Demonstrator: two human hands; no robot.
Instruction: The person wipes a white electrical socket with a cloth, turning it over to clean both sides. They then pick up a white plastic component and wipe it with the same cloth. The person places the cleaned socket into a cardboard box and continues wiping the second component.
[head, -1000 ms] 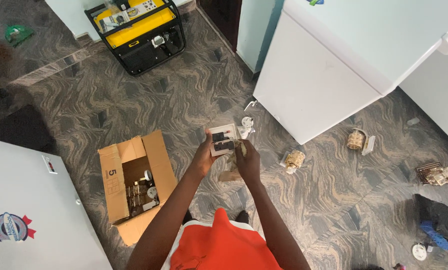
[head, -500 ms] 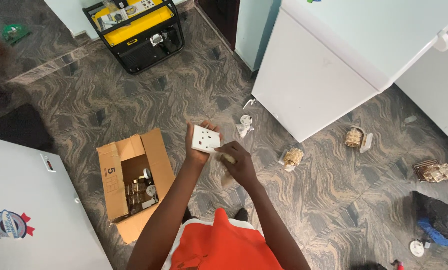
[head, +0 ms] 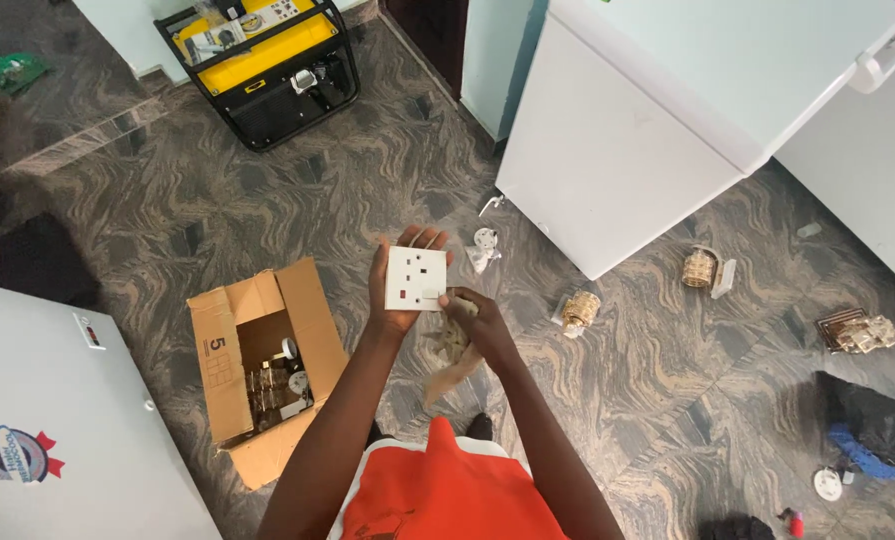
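A white square double wall socket plate (head: pixel 414 277) lies face up on my left hand (head: pixel 397 285), which cups it from below with fingers behind its top edge. My right hand (head: pixel 470 322) touches the plate's lower right corner with the thumb and also clutches a crumpled brownish wrapper (head: pixel 450 352) that hangs below it. Both hands are held in front of my orange shirt, above the patterned stone floor.
An open cardboard box (head: pixel 260 360) with small parts stands on the floor at my left. A yellow and black generator (head: pixel 262 65) sits at the top. White chest freezers (head: pixel 657 110) stand right and lower left. Gold light fittings (head: pixel 579 310) and a small white plug (head: pixel 483 245) lie on the floor.
The plate has been turned from its dark back side to its white front face. My right hand has shifted to its lower right corner.
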